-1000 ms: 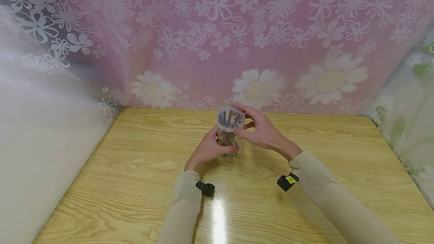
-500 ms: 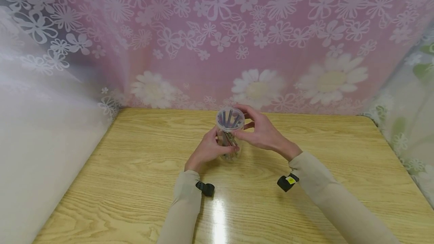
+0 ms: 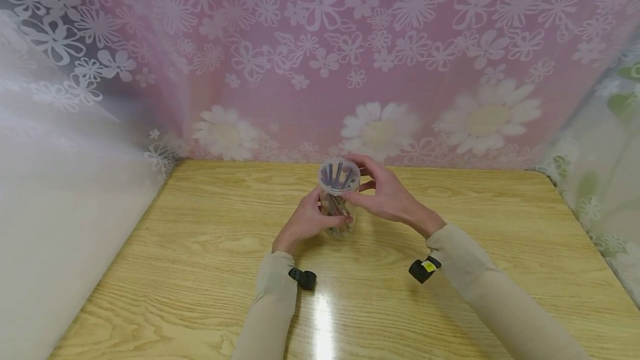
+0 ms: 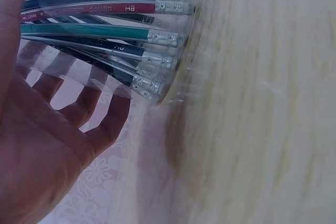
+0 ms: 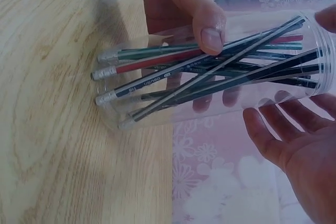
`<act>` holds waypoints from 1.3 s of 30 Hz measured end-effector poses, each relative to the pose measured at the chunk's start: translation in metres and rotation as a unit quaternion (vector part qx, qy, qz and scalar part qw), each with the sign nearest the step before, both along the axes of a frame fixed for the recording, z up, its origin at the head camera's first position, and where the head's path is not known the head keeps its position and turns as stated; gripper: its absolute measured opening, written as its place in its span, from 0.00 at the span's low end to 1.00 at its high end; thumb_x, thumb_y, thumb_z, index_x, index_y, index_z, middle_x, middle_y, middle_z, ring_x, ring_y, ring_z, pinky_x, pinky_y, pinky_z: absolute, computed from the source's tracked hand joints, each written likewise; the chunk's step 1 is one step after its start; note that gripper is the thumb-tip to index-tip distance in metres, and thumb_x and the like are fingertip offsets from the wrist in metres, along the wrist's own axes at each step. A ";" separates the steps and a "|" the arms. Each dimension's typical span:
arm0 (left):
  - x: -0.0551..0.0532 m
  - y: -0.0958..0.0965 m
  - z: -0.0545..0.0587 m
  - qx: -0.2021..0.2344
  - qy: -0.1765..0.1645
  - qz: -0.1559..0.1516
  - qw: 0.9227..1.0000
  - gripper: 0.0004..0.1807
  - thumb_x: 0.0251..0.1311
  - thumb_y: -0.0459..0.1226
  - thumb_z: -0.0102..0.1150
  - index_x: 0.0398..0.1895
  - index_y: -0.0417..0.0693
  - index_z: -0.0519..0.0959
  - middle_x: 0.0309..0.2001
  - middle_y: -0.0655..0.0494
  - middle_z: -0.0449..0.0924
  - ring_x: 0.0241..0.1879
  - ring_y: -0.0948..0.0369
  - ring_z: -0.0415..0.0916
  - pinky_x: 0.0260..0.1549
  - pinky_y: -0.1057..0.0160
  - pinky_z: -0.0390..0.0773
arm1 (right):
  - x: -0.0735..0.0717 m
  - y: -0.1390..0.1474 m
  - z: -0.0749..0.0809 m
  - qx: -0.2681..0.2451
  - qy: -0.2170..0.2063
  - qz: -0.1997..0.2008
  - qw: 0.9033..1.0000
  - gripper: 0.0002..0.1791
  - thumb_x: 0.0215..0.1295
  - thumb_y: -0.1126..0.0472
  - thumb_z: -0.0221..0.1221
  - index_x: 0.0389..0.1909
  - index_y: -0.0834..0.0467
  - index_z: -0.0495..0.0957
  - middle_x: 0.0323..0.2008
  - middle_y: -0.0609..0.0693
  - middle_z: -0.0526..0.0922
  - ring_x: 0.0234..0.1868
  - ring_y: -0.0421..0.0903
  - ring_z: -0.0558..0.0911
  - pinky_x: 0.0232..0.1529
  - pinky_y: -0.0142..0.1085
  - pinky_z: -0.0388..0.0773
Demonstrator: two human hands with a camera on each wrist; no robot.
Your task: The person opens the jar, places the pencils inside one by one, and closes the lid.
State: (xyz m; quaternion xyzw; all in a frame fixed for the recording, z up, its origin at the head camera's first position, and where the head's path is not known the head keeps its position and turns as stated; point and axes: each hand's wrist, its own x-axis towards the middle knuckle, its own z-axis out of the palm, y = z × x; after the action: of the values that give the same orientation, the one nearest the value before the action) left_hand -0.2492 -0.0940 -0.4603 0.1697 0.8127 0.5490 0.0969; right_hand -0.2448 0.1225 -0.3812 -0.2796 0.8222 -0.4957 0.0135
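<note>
A clear plastic jar stands upright near the middle of the table, with several pencils inside. They are dark, green and red, their eraser ends at the bottom of the jar. My left hand grips the jar's body from the left, its thumb across the front and its fingers behind, seen through the plastic in the right wrist view. At the top, my right hand holds the clear lid by its edge, thumb in front and index finger at the back. Its other fingers lie along the jar's upper side.
The wood-grain table reaches back to a pink flowered curtain. Pale cloth hangs on the left, and a leaf-patterned one on the right. Black wrist cameras sit on both sleeves.
</note>
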 end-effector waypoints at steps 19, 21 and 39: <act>0.000 -0.001 0.004 0.002 0.003 -0.007 1.000 0.44 0.53 0.49 0.78 0.71 0.81 0.65 0.70 0.65 0.70 0.68 0.56 0.70 0.64 0.42 0.72 | -0.001 -0.007 -0.003 0.003 0.019 -0.041 0.999 0.39 0.62 0.54 0.73 0.70 0.55 0.64 0.59 0.56 0.77 0.52 0.51 0.80 0.52 0.52 0.81; 0.000 -0.001 0.004 0.003 0.001 -0.007 1.000 0.42 0.53 0.49 0.78 0.70 0.82 0.66 0.69 0.65 0.71 0.67 0.57 0.71 0.64 0.42 0.72 | -0.001 -0.008 -0.003 0.006 0.020 -0.045 0.999 0.40 0.61 0.54 0.73 0.70 0.55 0.63 0.59 0.55 0.76 0.52 0.51 0.80 0.52 0.50 0.81; 0.002 0.000 0.001 -0.009 0.015 -0.006 1.000 0.42 0.55 0.51 0.77 0.71 0.83 0.65 0.70 0.66 0.71 0.69 0.57 0.70 0.64 0.42 0.72 | 0.005 -0.019 0.000 0.014 0.000 -0.081 0.997 0.43 0.59 0.47 0.73 0.69 0.55 0.63 0.62 0.57 0.73 0.52 0.51 0.77 0.47 0.45 0.77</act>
State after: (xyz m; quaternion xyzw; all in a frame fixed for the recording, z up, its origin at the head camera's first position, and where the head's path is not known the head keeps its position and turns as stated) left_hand -0.2470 -0.0938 -0.4589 0.1819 0.8178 0.5386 0.0896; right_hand -0.2398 0.1035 -0.3809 -0.2121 0.8488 -0.4837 -0.0224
